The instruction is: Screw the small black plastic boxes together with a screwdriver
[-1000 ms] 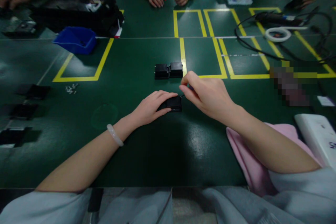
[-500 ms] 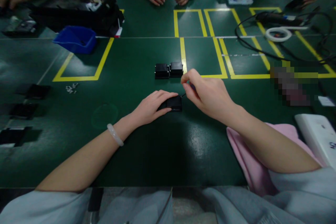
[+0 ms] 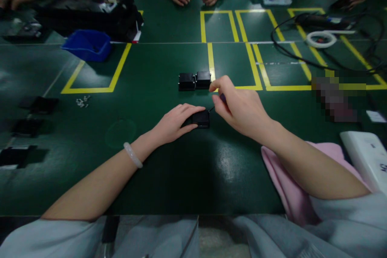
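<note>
Head view: a black block (image 3: 201, 119) is held against the green table (image 3: 169, 185), near centre, gripped between thumb and fingers of the left hand (image 3: 172, 125). A thin dark tool (image 3: 223, 97) is pinched in the right hand (image 3: 242, 105), tip at the block's far right corner. At far left, pale pieces (image 3: 109, 6) are contained in a black case (image 3: 90, 24); the contents of the blue bin (image 3: 104, 51) cannot be discerned.

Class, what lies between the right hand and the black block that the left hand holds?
A thin dark shaft, slanting from the right hand toward the upper-right corner of the black block; the head view shows it.
</note>
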{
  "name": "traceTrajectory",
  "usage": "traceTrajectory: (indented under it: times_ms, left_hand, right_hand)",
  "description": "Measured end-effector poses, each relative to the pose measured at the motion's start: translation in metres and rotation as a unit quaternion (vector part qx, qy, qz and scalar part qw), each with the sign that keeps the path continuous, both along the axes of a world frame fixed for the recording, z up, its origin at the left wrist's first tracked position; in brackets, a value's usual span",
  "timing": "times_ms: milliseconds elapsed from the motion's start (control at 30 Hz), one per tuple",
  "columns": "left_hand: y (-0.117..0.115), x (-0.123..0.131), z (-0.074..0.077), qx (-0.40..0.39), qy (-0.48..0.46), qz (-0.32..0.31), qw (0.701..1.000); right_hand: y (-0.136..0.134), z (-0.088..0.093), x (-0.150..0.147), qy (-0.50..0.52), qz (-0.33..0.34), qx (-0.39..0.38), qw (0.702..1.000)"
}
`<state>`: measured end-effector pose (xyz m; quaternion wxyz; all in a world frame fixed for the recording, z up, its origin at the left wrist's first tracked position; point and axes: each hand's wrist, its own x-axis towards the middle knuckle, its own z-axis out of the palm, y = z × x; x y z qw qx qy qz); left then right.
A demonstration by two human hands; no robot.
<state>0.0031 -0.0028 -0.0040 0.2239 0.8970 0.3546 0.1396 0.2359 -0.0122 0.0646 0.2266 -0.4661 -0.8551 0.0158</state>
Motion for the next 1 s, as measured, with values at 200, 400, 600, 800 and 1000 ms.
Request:
traceTrajectory:
  times_ms: [200,400,600,800,1000]
  left_hand:
    - [0.0004,-0.0006,-0.0007,0.005,-0.003,-0.004,1.0]
    - [0.0002,-0.0008,-0.0005,0.008,-0.005,-0.006,1.0]
    - [-0.0001,-0.0007,-0.001,0.002,-0.007,-0.004,1.0]
    - [0.0002,-0.0002,-0.0004,0.008,-0.002,-0.005,1.0]
    - [0.0,0.0002,0.0001,0.0,-0.003,-0.002,1.0]
  right_hand:
    - [0.0003,0.0014,-0.0002,-0.013,-0.013,-0.01,1.0]
    - [0.0005,0.0016,0.0005,-0.019,-0.005,0.001,1.0]
    - [0.001,-0.0002,0.0007,-0.007,-0.016,0.003,1.0]
    - [0.0004,0.001,0.0008,-0.026,-0.014,0.002,1.0]
    - [0.0009,0.0008,0.0005,-0.013,-0.016,-0.004,1.0]
